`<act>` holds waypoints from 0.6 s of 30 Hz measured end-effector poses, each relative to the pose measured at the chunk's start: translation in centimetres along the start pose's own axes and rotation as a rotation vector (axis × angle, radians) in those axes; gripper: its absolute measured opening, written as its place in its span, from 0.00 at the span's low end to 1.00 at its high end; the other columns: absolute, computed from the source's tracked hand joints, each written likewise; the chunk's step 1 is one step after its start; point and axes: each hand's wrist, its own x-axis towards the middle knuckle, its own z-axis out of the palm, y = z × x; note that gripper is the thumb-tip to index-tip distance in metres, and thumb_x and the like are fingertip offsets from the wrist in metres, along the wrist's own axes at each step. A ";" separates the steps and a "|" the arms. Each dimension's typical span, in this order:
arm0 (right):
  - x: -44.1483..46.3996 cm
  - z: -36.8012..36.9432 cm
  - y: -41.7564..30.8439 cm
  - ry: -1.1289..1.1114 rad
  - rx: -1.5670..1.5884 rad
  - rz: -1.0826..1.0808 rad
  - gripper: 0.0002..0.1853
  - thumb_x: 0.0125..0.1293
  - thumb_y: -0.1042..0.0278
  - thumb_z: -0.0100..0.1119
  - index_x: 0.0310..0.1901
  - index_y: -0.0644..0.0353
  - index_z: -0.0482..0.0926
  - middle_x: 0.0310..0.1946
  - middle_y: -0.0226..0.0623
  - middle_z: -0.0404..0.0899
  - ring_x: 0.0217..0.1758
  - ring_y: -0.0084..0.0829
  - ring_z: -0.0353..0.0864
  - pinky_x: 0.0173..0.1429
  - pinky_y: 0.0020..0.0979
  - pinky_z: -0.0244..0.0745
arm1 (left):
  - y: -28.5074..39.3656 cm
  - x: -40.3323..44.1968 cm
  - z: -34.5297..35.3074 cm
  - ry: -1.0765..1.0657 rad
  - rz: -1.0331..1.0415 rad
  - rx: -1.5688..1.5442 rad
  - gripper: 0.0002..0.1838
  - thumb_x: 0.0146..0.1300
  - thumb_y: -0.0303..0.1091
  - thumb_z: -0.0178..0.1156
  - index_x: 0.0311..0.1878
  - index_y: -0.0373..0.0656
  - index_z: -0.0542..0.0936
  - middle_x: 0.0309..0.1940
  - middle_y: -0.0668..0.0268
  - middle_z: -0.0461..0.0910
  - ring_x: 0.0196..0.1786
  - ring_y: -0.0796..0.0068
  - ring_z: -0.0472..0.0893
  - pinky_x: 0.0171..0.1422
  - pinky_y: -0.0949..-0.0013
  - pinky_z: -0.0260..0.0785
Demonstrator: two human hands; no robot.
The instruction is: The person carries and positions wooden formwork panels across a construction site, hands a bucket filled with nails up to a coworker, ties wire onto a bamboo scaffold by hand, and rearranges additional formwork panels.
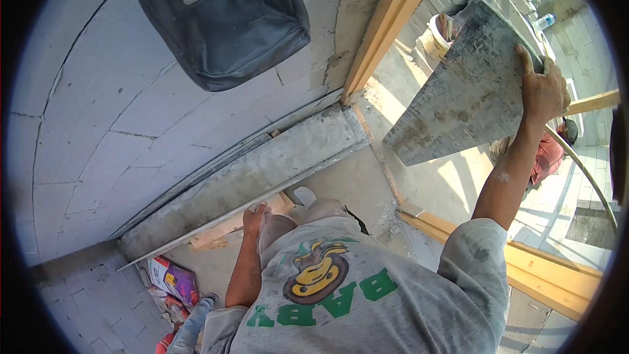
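My right hand (545, 88) is raised at the right, fingers closed over the edge of a grey, stained board (462, 95). The board hangs tilted from that grip, its narrow lower corner pointing down and left. My left hand (257, 215) is low, beside my leg, with its fingers curled; whatever may be inside them is hidden. Just beyond it runs a long, grey, mortar-smeared plank or slab (242, 187) along the foot of the block wall.
A dark bag (246, 36) hangs on the block wall (124, 118). Yellow wooden frame posts (386, 26) border the opening. Beyond stand a white bucket (434, 39) and a person in red (547, 157). A purple sack (173, 280) and another person's leg (191, 324) are lower left.
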 end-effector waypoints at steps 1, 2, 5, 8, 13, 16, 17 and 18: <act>-1.3 -0.4 2.2 -0.004 -0.023 0.028 0.34 0.48 0.25 0.53 0.37 0.52 0.82 0.34 0.34 0.82 0.42 0.37 0.79 0.47 0.40 0.64 | -0.2 0.6 0.7 -0.033 0.007 0.047 0.16 0.60 0.42 0.59 0.36 0.36 0.80 0.27 0.61 0.81 0.26 0.74 0.80 0.27 0.74 0.70; -2.1 -0.6 3.9 -0.002 -0.037 0.051 0.34 0.49 0.26 0.53 0.37 0.53 0.81 0.34 0.34 0.82 0.41 0.37 0.79 0.47 0.40 0.64 | -0.1 1.2 1.8 -0.058 0.016 0.084 0.16 0.59 0.43 0.59 0.35 0.36 0.80 0.27 0.61 0.81 0.26 0.75 0.80 0.26 0.74 0.69; -4.4 -1.3 7.6 0.012 -0.128 0.153 0.33 0.50 0.27 0.53 0.37 0.54 0.81 0.34 0.35 0.81 0.41 0.39 0.79 0.46 0.42 0.63 | 2.2 3.2 4.7 -0.155 -0.024 0.389 0.16 0.63 0.43 0.54 0.41 0.39 0.78 0.31 0.60 0.82 0.30 0.71 0.82 0.30 0.71 0.72; -7.2 -3.2 11.3 0.014 -0.181 0.231 0.32 0.51 0.29 0.54 0.36 0.54 0.80 0.33 0.35 0.80 0.41 0.40 0.78 0.45 0.44 0.62 | 3.7 5.2 8.2 -0.286 0.044 0.412 0.15 0.62 0.41 0.55 0.36 0.37 0.78 0.27 0.62 0.80 0.26 0.75 0.79 0.26 0.74 0.68; -4.9 0.2 7.9 0.030 -0.046 0.057 0.28 0.50 0.35 0.61 0.33 0.56 0.78 0.29 0.34 0.76 0.36 0.37 0.75 0.43 0.41 0.61 | 5.1 11.8 17.6 -0.543 0.036 0.377 0.16 0.63 0.41 0.54 0.35 0.35 0.78 0.26 0.63 0.80 0.26 0.76 0.79 0.25 0.74 0.66; -4.8 0.5 8.5 0.054 0.063 0.019 0.27 0.50 0.36 0.62 0.32 0.57 0.78 0.28 0.35 0.76 0.34 0.36 0.75 0.42 0.40 0.60 | 6.3 10.7 23.1 -0.604 0.087 0.435 0.16 0.63 0.41 0.53 0.37 0.34 0.78 0.28 0.63 0.81 0.27 0.76 0.79 0.27 0.73 0.67; -4.8 0.3 8.4 0.062 0.040 0.030 0.27 0.50 0.36 0.61 0.32 0.57 0.78 0.27 0.35 0.76 0.34 0.36 0.75 0.41 0.40 0.60 | 6.9 9.7 24.7 -0.630 0.104 0.453 0.16 0.63 0.41 0.53 0.38 0.34 0.78 0.28 0.63 0.81 0.27 0.76 0.79 0.27 0.73 0.68; -4.7 0.0 8.4 0.074 0.025 0.040 0.27 0.50 0.36 0.61 0.32 0.57 0.78 0.26 0.35 0.76 0.34 0.36 0.74 0.41 0.39 0.60 | 7.4 8.5 25.8 -0.649 0.125 0.467 0.16 0.63 0.41 0.53 0.39 0.34 0.78 0.28 0.62 0.81 0.27 0.76 0.80 0.28 0.73 0.68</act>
